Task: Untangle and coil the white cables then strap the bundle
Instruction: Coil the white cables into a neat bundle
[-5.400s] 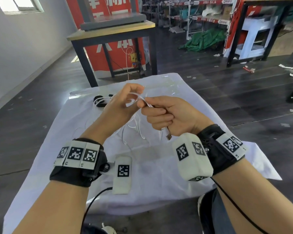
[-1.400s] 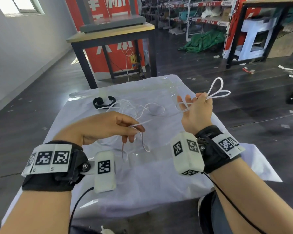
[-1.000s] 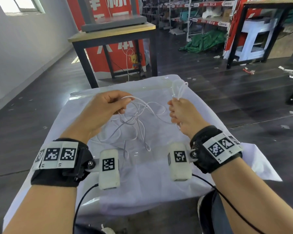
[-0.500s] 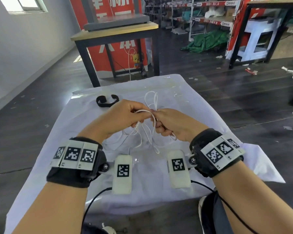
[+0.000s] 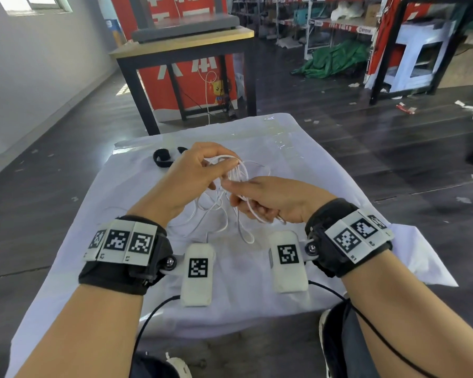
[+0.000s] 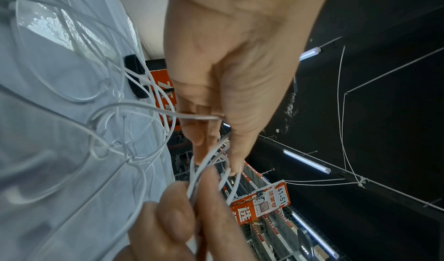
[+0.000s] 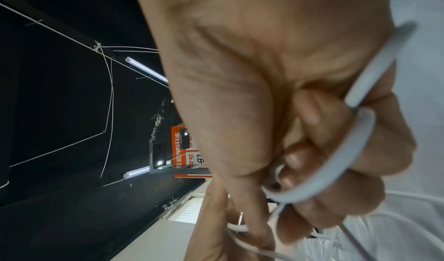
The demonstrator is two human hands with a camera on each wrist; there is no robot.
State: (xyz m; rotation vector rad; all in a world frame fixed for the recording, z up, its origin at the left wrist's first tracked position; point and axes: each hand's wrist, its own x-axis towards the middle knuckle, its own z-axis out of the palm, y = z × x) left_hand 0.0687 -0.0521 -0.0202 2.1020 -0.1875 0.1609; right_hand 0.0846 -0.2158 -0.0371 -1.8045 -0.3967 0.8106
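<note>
Thin white cables (image 5: 239, 173) are gathered into loops between both hands above the white-covered table (image 5: 311, 165). My left hand (image 5: 199, 170) pinches the top of the loops with thumb and fingertips; in the left wrist view the white cables (image 6: 211, 158) run past its thumb. My right hand (image 5: 268, 197) curls its fingers round the lower part of the loops, and the right wrist view shows a cable loop (image 7: 336, 160) wrapped over those fingers. Loose cable strands (image 5: 216, 214) hang down to the cloth. A black strap (image 5: 163, 158) lies on the cloth behind my left hand.
A dark-framed wooden table (image 5: 186, 42) stands just beyond the covered table, before a red banner. Shelving and a green heap (image 5: 330, 58) fill the far right. Dark floor surrounds the table, with litter at the right.
Over the last second both hands came together at the table's middle, and the cable loops went from the raised right hand into a shared hold. The left hand has risen slightly.
</note>
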